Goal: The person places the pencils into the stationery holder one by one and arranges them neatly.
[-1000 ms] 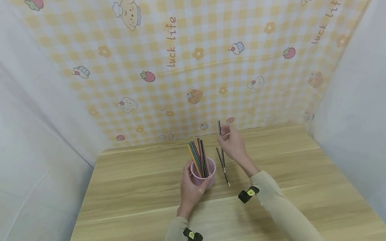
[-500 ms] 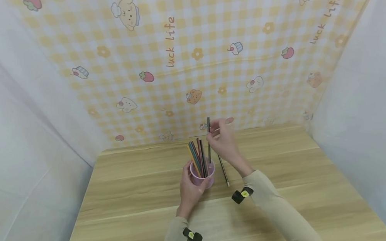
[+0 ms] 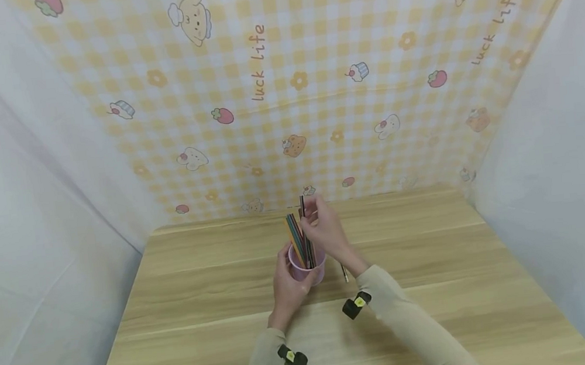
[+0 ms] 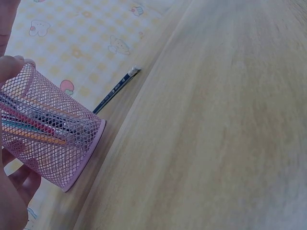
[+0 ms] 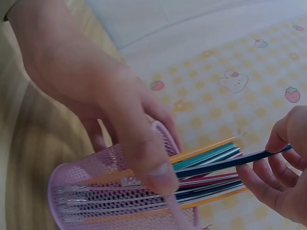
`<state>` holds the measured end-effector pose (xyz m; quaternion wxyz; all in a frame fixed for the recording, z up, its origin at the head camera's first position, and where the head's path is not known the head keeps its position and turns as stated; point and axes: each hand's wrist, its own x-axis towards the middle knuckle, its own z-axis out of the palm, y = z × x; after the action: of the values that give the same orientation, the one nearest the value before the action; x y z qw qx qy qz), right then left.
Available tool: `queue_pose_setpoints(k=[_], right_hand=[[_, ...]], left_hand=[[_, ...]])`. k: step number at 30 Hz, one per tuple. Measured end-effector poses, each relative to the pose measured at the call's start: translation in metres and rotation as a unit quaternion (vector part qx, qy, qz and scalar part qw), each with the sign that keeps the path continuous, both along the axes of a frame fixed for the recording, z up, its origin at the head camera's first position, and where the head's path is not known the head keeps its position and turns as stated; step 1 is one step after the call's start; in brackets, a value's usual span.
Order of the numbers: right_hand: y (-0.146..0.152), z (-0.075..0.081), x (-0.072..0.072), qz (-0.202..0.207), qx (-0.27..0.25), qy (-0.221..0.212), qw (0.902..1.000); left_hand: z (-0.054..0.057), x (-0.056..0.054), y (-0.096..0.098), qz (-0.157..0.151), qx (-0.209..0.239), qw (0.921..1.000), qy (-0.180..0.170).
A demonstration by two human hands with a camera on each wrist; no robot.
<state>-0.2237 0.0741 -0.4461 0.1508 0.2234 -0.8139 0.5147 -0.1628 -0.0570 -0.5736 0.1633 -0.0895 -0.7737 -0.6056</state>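
A pink mesh pencil cup (image 4: 72,163) stands on the table, and my left hand (image 3: 288,291) grips it round its side. Several pencils (image 5: 201,160) in orange, teal, red and dark colours lean inside it. Above the cup my right hand (image 3: 326,229) pinches a dark striped pencil (image 5: 220,165) near its upper end between thumb and fingers. That pencil points down among the others, its lower part within the cup. Right of the cup lies a dark pencil (image 4: 115,91) with a white eraser end, partly hidden by my right arm in the head view.
The wood-grain table (image 3: 203,297) meets a yellow checked cloth (image 3: 266,126) at its back edge. White curtains (image 3: 551,181) hang along both sides. A black wrist camera (image 3: 356,305) sits on each sleeve.
My right hand has carried the dark pencil left from beside the cup, over its rim, and lowered it among the others. My left hand has stayed on the cup.
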Motion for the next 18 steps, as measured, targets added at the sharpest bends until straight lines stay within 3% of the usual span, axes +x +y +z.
queue_pose_setpoints(k=[11, 13, 18], right_hand=[[-0.006, -0.02, 0.003, -0.015, 0.021, -0.03, 0.9992], [-0.006, -0.022, 0.004, -0.016, 0.027, -0.038, 0.9988], [-0.003, -0.027, 0.005, -0.028, 0.041, -0.053, 0.9974]], left_hand=[[0.0, 0.0, 0.002, -0.001, 0.001, 1.0, -0.001], [0.005, 0.002, 0.002, -0.001, -0.003, 1.0, -0.001], [0.031, 0.013, 0.002, 0.0, -0.002, 1.0, 0.007]])
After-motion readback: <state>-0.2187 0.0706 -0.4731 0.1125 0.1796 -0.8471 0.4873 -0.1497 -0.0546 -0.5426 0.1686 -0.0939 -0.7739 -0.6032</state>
